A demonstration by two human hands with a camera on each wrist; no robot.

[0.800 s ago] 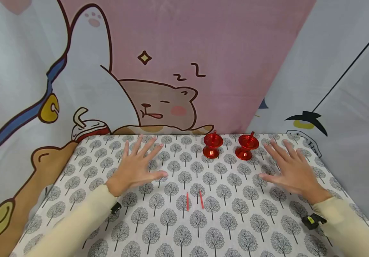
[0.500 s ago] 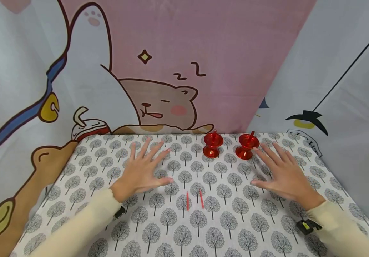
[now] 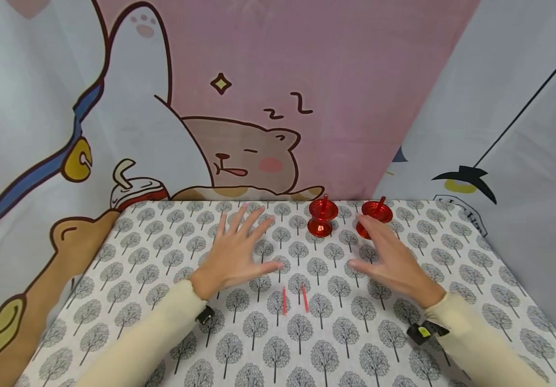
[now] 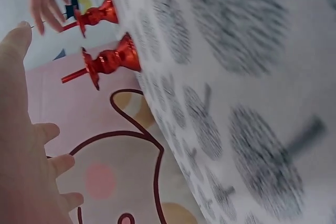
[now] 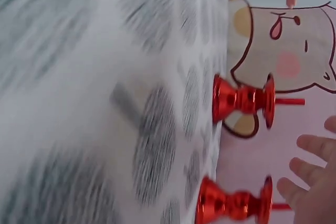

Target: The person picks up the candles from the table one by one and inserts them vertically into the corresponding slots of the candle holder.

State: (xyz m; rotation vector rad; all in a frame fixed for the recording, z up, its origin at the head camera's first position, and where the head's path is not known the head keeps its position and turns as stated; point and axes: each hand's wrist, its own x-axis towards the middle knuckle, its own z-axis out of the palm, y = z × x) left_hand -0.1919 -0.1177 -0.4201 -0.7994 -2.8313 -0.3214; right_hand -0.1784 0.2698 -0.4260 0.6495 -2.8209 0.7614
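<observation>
Two shiny red candle holders stand upright at the back of the table: the left one (image 3: 320, 227) and the right one (image 3: 383, 214). Each has a flared dish, a narrow waist and a thin red stick rising from its middle. My left hand (image 3: 236, 255) hovers left of them with fingers spread, holding nothing. In front of the right holder, my right hand (image 3: 396, 260) reaches with fingers extended and thumb apart, overlapping it in the head view. Two thin pinkish-red sticks, a left one (image 3: 284, 301) and a right one (image 3: 305, 299), lie between the hands, nearer me.
A white cloth with grey tree prints covers the table (image 3: 278, 349). Behind it hangs a pink and white cartoon curtain (image 3: 355, 97), which also drops down both sides. Small black devices are strapped at the left wrist (image 3: 205, 315) and right wrist (image 3: 423, 332).
Both hands have moved inward, the right one more, to in front of the right candle holder. Its fingers have drawn closer together. The candle holders and thin sticks stay in place.
</observation>
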